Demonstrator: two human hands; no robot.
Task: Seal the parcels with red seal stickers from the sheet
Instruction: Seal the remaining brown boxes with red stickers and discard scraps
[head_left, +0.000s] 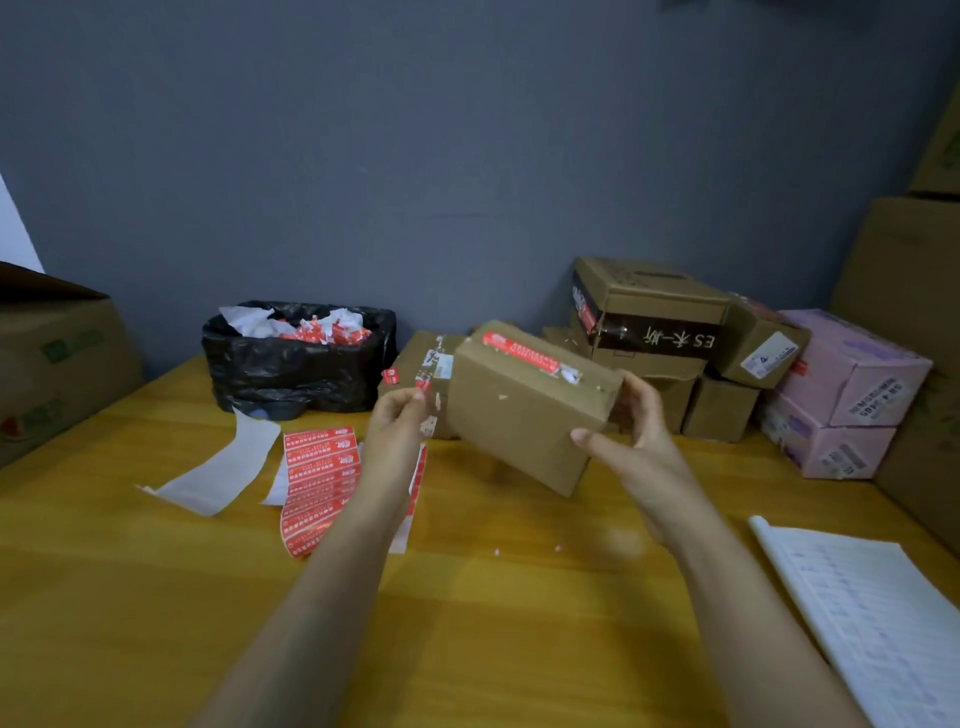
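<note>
Parcel (519, 421), a brown cardboard box, is held tilted above the worktop (493, 597), near the middle of the view. Its three-o'clock end is clamped by the right hand (639, 431), with the thumb on the near face and the fingers curled round the back. The left hand (397, 421) is at the nine-o'clock end with fingertips drawn together; whether a sticker end or the box edge is pinched cannot be told. One red seal sticker (522, 354) is already laid along the top edge.

The step in hand is judged to be the pressing down of that sticker. The box should be kept steady by the right hand while the strip is rubbed flat from its middle outward, so that no bubble or lifted corner is left and the flap seam is fully bridged. The overhanging end should be folded round the edge and smoothed.

For the next parcel, the sticker sheet (318, 483) lies at eight o'clock on the worktop, and more boxes (649, 322) are stacked at two o'clock.
</note>
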